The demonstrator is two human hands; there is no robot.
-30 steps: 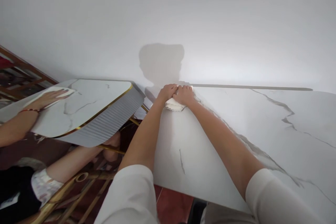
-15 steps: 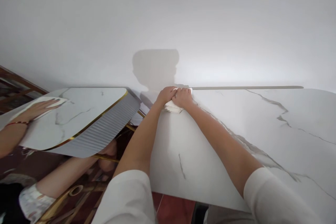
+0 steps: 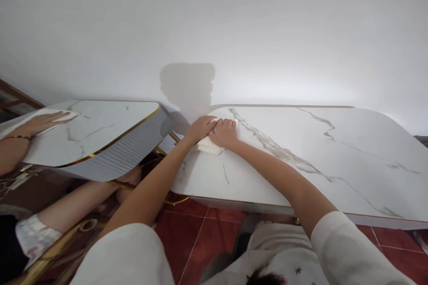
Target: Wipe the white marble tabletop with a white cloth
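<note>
Both my hands press a folded white cloth (image 3: pixel 211 146) onto a white, grey-veined marble-look tabletop (image 3: pixel 274 187), close to its left rounded end by the wall. My left hand (image 3: pixel 201 128) grips the cloth's left side. Beside it, my right hand (image 3: pixel 224 132) bears down on the cloth with bent fingers, touching the left hand's fingertips. Most of the cloth's far part is hidden beneath my fingers.
On the left, another person's hand (image 3: pixel 43 122) lies on a white cloth (image 3: pixel 72 115) over a second gold-edged table (image 3: pixel 96 120). A gap divides the tables. Behind them rises a white wall (image 3: pixel 284 31); below is red tiled floor (image 3: pixel 187 240) and a bamboo chair (image 3: pixel 56 249).
My hands and the cloth have shifted left and a little nearer to me. More of the tabletop's near edge and the floor shows. The other person's hand remains on its cloth.
</note>
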